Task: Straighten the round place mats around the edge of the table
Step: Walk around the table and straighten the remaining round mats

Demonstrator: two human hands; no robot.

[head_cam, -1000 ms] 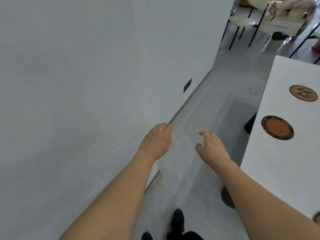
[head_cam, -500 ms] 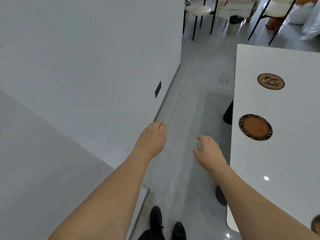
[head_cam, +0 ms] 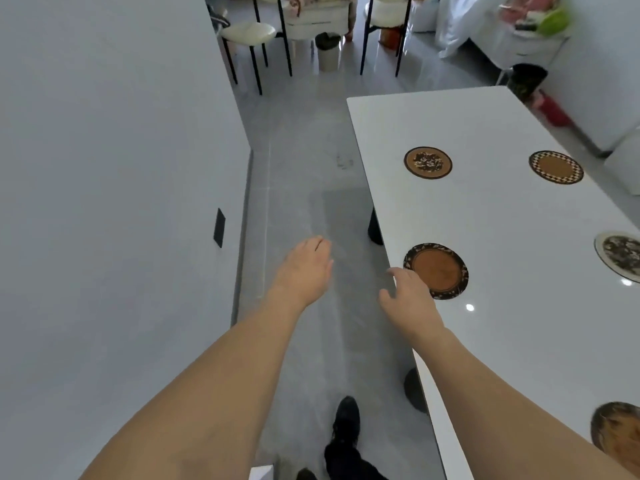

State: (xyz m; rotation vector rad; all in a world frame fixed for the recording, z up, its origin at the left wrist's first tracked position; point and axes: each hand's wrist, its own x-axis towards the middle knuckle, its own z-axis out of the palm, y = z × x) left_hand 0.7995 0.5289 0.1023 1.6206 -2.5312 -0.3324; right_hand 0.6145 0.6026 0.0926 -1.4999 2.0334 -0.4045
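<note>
Both hands are held out empty, fingers loosely spread — the left hand (head_cam: 304, 268) over the grey floor (head_cam: 294, 188), the right hand (head_cam: 410, 299) at the white table (head_cam: 485, 209) edge. Just beyond the right fingertips a brown dark-rimmed place mat (head_cam: 437, 270) is seen near that edge; farther along lie a speckled mat (head_cam: 428, 162) and a checker-rimmed mat (head_cam: 556, 167).

A plain grey wall (head_cam: 104, 168) with a black socket plate (head_cam: 219, 227) is seen on the left, bordered by a grey tiled floor (head_cam: 298, 174). A long white table (head_cam: 502, 237) is set on dark legs to the right. Black-legged chairs with cream seats (head_cam: 249, 32) and a small bin (head_cam: 327, 51) are placed at the far end.
</note>
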